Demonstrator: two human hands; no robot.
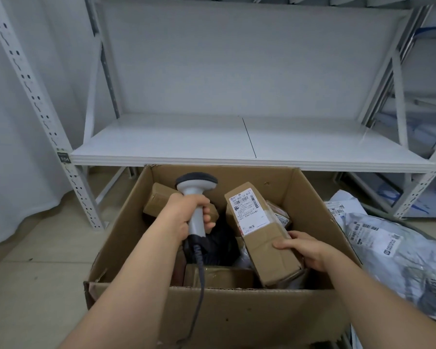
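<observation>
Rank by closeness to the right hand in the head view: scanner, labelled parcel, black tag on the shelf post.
1. Labelled parcel: gripped by the right hand.
2. Scanner: left, in the left hand.
3. Black tag: far left, on the post.

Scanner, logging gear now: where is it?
Head view, left of centre: the left hand grips the scanner over the carton, left of the parcel in the right hand.

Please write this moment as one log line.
left hand grips scanner | right hand holds labelled parcel | both at open carton
</observation>
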